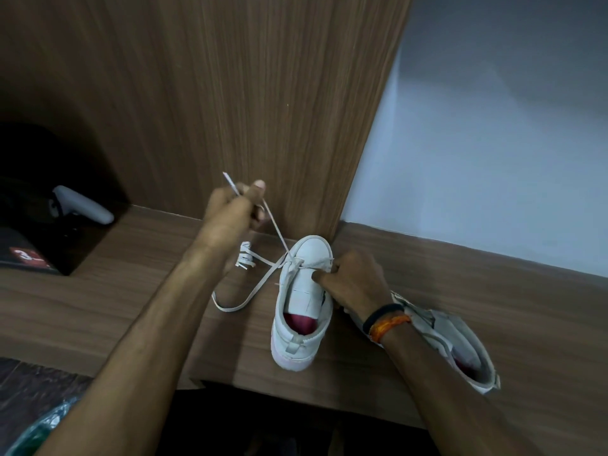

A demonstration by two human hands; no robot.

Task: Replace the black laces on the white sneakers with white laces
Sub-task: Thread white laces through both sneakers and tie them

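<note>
Head view

1. White sneaker [301, 311]: stands upright on the wooden desk [131, 291], toe at 12 o'clock against the base of the wood-grain panel [230, 93], heel at 6 o'clock; red lining shows inside.
2. White lace [260, 284]: threaded through the lowest eyelets near the toe; one end rises toward 11 o'clock, the other loops slack across the desk at 9 o'clock of the sneaker.
3. Left hand [230, 209]: raised at 11 o'clock of the sneaker, fingers curled, thumb and fingers pinching the taut lace end, its tip sticking out past the knuckles.
4. Right hand [352, 281]: at 3 o'clock of the sneaker, fingers curled round its right eyelet flap, thumb pressing the tongue; dark and orange bands on the wrist.
5. Second white sneaker [460, 343]: lies tilted at 4 o'clock, partly behind the right wrist.
6. Spare folded lace bundle [245, 256]: on the desk, 10 o'clock of the sneaker.
7. Grey handle-shaped item [82, 205]: in the dark recess, far at 9 o'clock.
</note>
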